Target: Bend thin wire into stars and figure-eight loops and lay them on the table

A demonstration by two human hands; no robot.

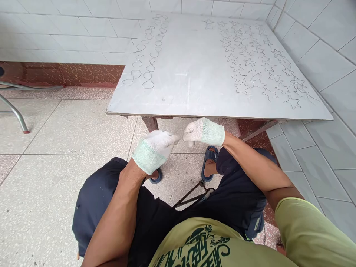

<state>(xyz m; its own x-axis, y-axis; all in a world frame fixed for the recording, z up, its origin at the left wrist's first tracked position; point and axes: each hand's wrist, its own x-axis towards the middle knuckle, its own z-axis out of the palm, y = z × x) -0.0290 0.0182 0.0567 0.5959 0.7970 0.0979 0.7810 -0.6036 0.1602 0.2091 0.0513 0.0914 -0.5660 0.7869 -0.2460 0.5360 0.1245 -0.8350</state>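
My left hand [160, 146], in a white glove with a pale green cuff, is closed with its fingertips pinched together. My right hand [202, 132], gloved the same way, is closed in a pinch as well. The two sets of fingertips almost meet in front of the table edge, above the floor. Whatever they hold is too thin to make out. Beyond them, bent wire stars [241, 88] lie in rows on the right of the white tabletop [191, 55]. Looped wire shapes [148, 80] form two columns on its left.
The table's front edge runs just beyond my hands, with a wooden leg [150, 123] below. A tiled wall [328, 59] borders the right side. A metal chair leg [15, 113] stands at far left. Between my knees is a dark metal frame [191, 196].
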